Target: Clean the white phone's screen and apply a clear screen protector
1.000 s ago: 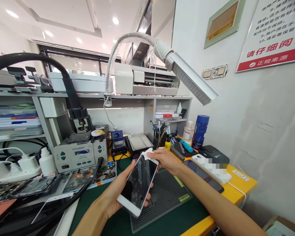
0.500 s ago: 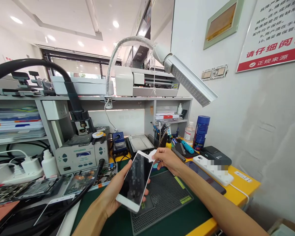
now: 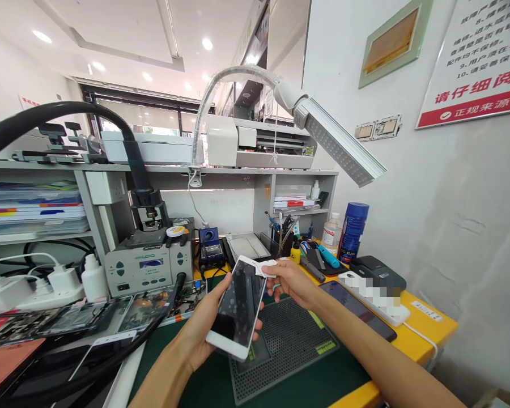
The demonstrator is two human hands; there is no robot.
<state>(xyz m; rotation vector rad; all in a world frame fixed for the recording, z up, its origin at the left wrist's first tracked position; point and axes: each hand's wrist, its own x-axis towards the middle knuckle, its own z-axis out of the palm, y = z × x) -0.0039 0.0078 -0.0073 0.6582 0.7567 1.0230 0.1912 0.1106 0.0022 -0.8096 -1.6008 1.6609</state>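
Observation:
A white smartphone (image 3: 237, 309) with a dark, spotted screen is tilted up above the bench, gripped along its sides by my left hand (image 3: 208, 320). The thumb lies along its left edge and fingertips show at the right edge. My right hand (image 3: 291, 280) is closed in a pinch on a small white wipe (image 3: 268, 268), whose edge touches the top right corner of the phone's screen. Whether the wipe is paper or cloth I cannot make out. Under the phone lies a dark perforated work mat (image 3: 287, 345), partly covered by the phone and my hands.
A grey rework station (image 3: 147, 263) with a black hose stands at left, near phone parts (image 3: 153, 309). At right are a dark phone (image 3: 357, 309), a white power strip (image 3: 376, 297), a blue can (image 3: 353, 232) and a clear bottle (image 3: 331, 232). An LED lamp (image 3: 340, 141) hangs overhead.
My right hand has shifted the wipe from beside the phone's top edge onto the screen's top right corner. The whole view has slid slightly, with the surroundings appearing further right.

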